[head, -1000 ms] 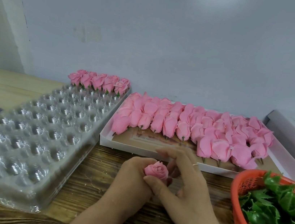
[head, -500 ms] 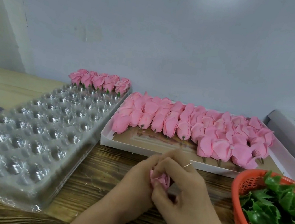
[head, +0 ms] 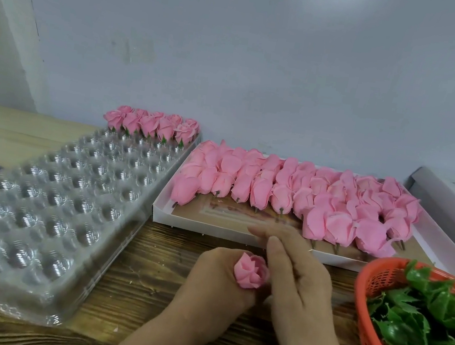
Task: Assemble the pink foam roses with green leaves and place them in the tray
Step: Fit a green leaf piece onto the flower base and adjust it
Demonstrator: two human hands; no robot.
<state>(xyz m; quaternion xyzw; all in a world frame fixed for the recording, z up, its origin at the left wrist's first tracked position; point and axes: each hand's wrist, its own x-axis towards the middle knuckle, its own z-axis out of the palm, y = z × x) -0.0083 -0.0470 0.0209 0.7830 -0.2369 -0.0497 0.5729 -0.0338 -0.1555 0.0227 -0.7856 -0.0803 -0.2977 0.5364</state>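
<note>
Head view of the worktop. Half a second ago both hands were folded close over the pink foam rose, hiding most of it; now the right hand has drawn back, its fingers straight and together beside the bloom, holding nothing. We read this as the shaping or seating of the flower being finished, with the rose ready for its next step.

The left hand holds the rose, its grip curled round the base so that only the head stands out above the fingers. The bloom is a compact bud, outer petals lifted slightly at the tips. Whether a green leaf is already fitted beneath we cannot tell, since the base is hidden.

The clear tray lies to the left; a single cluster of finished roses, green showing at their bases, fills its far end, and the other cups are vacant. We judge the task early. Unassembled blooms lie in a white box behind the hands, and leaves fill the orange basket at right.
</note>
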